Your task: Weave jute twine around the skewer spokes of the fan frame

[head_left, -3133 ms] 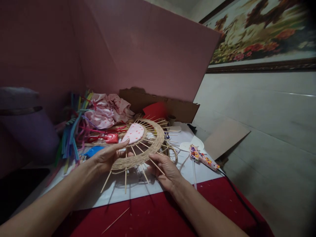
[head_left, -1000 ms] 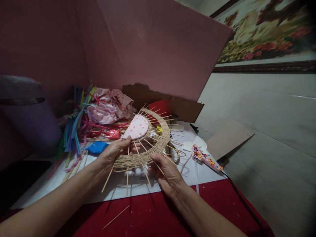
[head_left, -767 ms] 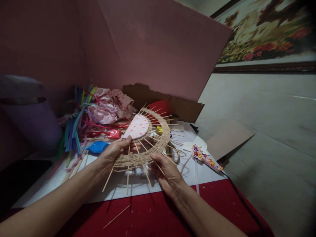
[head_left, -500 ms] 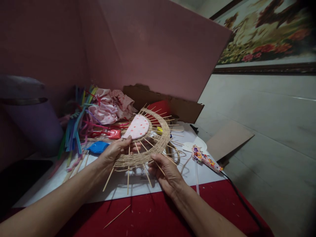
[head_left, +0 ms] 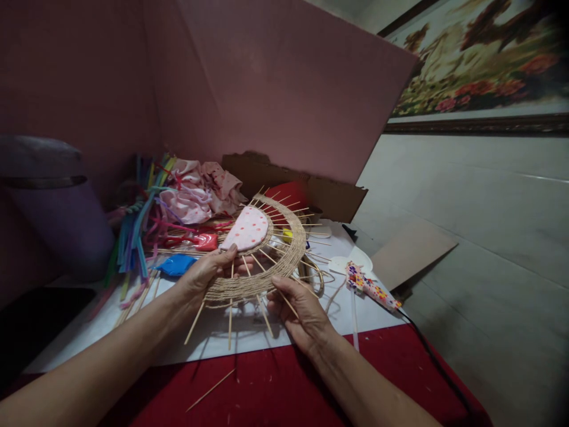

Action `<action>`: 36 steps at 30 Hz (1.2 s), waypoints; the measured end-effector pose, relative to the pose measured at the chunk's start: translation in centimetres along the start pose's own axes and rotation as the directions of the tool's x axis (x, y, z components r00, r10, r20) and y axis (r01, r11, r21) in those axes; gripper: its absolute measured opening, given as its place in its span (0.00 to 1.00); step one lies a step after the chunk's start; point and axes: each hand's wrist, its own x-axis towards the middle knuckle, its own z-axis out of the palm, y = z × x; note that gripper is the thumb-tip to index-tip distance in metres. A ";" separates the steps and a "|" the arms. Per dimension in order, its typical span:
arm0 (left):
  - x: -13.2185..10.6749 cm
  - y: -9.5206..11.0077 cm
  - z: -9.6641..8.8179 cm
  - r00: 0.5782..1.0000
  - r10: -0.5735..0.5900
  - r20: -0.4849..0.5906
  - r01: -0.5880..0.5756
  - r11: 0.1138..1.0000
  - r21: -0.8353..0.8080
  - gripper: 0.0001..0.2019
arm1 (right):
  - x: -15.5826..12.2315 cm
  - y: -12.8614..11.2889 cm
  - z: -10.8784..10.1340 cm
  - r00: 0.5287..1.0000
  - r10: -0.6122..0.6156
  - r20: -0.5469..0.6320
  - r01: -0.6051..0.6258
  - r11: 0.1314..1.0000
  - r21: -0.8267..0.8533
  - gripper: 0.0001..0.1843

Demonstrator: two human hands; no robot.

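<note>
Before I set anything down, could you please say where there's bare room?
The red cloth, nearly bare between the loose stick and the right forearm, then onward to the black cable. Crowded behind and left of the woven frame: pink fabric, colourful strips.

A large pink panel (head_left: 275,89) fills the far side, its right edge slanting. On the right, a dark-framed painting (head_left: 471,71) hangs on a pale tiled wall (head_left: 498,190). Red cloth (head_left: 284,385) covers the table's near side. Light is dim, darkest at left.
</note>
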 end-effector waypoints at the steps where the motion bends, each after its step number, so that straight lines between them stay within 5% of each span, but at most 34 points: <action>1: 0.1 0.0 -0.1 1.000 -0.003 0.000 0.003 1.000 -0.001 0.14 | 0.0 0.0 0.0 1.000 0.004 0.002 -0.004 1.000 0.005 0.10; 13: 1.6 -0.6 -1.0 0.992 -0.127 -0.014 0.127 0.992 0.012 0.14 | 0.0 0.0 -0.3 0.999 -0.001 0.050 0.001 1.000 0.003 0.15; 27: 1.9 -0.9 -1.5 0.997 -0.074 0.016 0.075 0.994 -0.075 0.08 | -0.5 -0.3 -0.1 0.999 0.015 0.036 -0.015 1.000 -0.012 0.06; 36: 1.1 -0.6 -0.9 0.995 -0.100 -0.002 0.100 0.995 -0.018 0.16 | -0.5 -0.2 0.0 0.999 -0.018 0.028 0.018 1.000 -0.011 0.06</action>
